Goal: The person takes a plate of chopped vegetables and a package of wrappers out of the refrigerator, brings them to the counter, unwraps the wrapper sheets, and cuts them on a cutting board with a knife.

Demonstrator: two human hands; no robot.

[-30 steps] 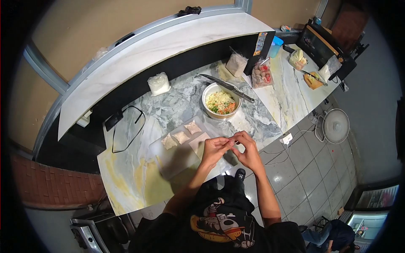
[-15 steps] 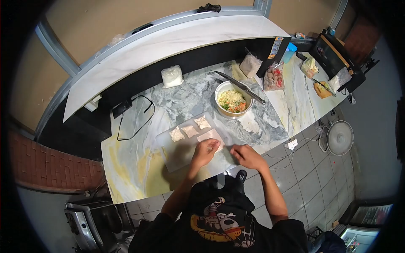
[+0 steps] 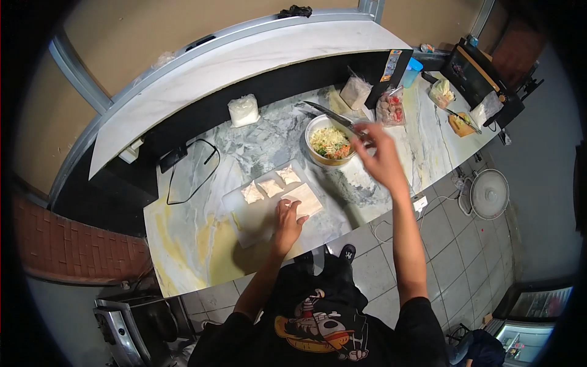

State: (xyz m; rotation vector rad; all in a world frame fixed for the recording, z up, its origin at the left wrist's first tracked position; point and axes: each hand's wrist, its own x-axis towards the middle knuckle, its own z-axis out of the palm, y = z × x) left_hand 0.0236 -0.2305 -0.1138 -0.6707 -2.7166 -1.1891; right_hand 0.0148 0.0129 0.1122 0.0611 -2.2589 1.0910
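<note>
My left hand (image 3: 290, 221) rests with its fingers apart on the near-left edge of the square wrapper sheets (image 3: 307, 200), which lie on a pale cutting board (image 3: 251, 224). Three folded pieces (image 3: 270, 187) form a row behind the sheets. My right hand (image 3: 379, 156) is raised beside the white bowl (image 3: 310, 142) of shredded vegetables, its fingers over the handle end of a long knife (image 3: 333, 115). The knife lies across the bowl's rim. Whether those fingers grip the handle is unclear.
Bags of white powder (image 3: 244, 111), beige powder (image 3: 356, 92) and round red-brown items (image 3: 390, 109) stand along the counter's back. A black cable (image 3: 194, 172) lies left. Farther right are a small orange board (image 3: 462, 125) and a black oven (image 3: 474, 72). A person (image 3: 487, 348) is at lower right.
My hands were together, then parted. My left hand has come down onto the sheets, and my right hand has moved up and right to the knife handle. The camera view has shifted slightly.
</note>
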